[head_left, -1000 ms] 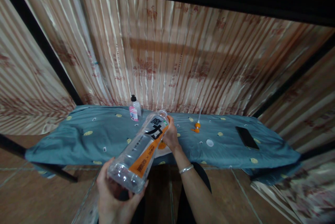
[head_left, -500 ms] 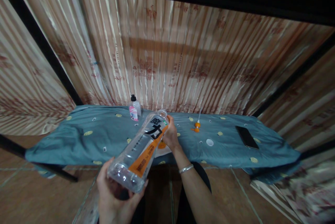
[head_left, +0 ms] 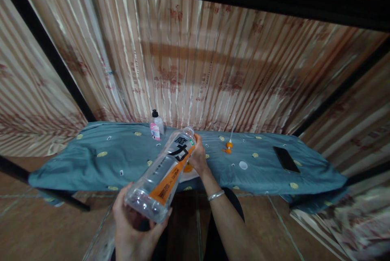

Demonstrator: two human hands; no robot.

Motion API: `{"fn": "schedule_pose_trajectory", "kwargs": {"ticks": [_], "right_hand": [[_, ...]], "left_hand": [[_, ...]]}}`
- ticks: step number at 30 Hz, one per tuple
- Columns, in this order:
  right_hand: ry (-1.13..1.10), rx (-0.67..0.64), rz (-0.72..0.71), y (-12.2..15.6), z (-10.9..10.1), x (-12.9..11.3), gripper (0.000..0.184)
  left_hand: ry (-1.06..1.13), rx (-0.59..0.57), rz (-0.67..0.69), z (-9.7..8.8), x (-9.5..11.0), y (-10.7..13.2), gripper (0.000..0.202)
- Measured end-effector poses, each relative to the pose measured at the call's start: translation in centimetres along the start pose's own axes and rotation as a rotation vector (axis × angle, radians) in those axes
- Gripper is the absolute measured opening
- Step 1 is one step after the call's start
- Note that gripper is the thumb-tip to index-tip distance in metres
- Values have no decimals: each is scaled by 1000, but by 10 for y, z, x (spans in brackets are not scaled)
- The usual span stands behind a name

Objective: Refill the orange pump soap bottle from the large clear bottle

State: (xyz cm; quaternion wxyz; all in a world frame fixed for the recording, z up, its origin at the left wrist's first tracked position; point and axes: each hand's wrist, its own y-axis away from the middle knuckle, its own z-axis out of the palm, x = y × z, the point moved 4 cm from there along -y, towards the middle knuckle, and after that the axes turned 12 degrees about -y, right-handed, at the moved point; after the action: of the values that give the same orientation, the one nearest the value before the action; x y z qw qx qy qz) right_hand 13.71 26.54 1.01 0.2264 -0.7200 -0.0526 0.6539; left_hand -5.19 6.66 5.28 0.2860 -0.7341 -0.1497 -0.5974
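Note:
A big clear plastic bottle (head_left: 154, 173) with an orange stripe and black characters is held tilted in front of me, its uncapped mouth pointing away to the upper right. My left hand (head_left: 132, 228) wraps its base from below. Near the neck, my right hand (head_left: 198, 156) grips the bottle's far right side, most of its fingers hidden behind it. A silver bracelet (head_left: 216, 195) circles my right wrist. Partly covered by the bottle, something white with an orange part (head_left: 188, 168) lies at the cloth's front edge; its kind cannot be made out.
On the teal patterned cloth (head_left: 100, 171) stands a pump bottle (head_left: 155, 127) with a black top and pink label. Right of my hands lie an orange pump head (head_left: 229, 146) with its tube, a small white disc (head_left: 243, 165) and a black phone (head_left: 286, 159). A curtain (head_left: 189, 70) hangs behind.
Both hands keep the same hold on the bottle. The view has shifted very slightly; the things on the cloth have not moved.

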Motion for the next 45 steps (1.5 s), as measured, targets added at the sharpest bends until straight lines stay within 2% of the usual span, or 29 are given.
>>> {"fn": "schedule_pose_trajectory", "kwargs": {"ticks": [3, 8, 12, 16, 23, 45], "right_hand": [[-14, 10, 48, -1, 1, 1, 66], [6, 22, 86, -2, 1, 3, 66], [-7, 19, 97, -2, 2, 7, 71], [-18, 15, 82, -2, 2, 6, 71], [26, 17, 64, -1, 0, -3, 67], [0, 15, 45, 0, 0, 0, 69]], "left_hand": [[9, -3, 7, -1, -3, 0, 90], [-80, -41, 168, -10, -19, -14, 95], [-84, -51, 176, -12, -28, -20, 96], [-95, -17, 180, -12, -27, -19, 99], [-109, -43, 213, -13, -32, -21, 99], [-142, -54, 267, -15, -30, -18, 94]]}}
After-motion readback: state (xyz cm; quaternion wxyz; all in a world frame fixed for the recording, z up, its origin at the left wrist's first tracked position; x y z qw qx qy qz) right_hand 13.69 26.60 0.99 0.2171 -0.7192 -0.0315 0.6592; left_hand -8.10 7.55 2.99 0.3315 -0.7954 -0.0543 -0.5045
